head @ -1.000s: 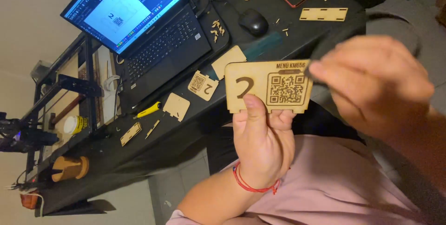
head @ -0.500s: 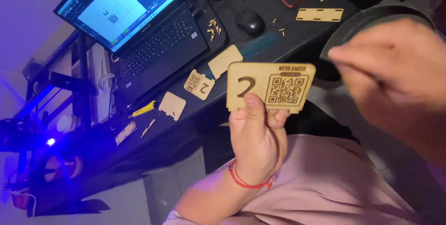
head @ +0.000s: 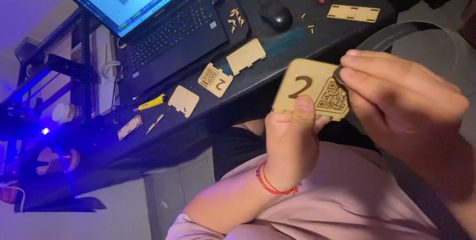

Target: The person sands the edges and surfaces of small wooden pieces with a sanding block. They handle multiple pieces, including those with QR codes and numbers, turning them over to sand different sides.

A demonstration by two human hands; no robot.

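A thin wooden plaque (head: 311,89), engraved with a large numeral and a square code pattern, is held up over the near edge of the dark desk (head: 292,46). It is gripped at its lower edge by the left hand (head: 290,143), with the thumb pressed flat on its face below the numeral; a red cord bracelet (head: 270,186) is worn on that wrist. The plaque's right edge is touched by the fingertips (head: 349,69) of the right hand (head: 404,106), which are curled against it; whether something small is pinched there cannot be told. On the desk beyond the plaque, a smaller engraved wooden piece (head: 215,79) is seen, with a blank wooden panel (head: 246,56) just beside it. Farther back on the desk, an open laptop (head: 158,22) and a black mouse (head: 276,15) are placed.
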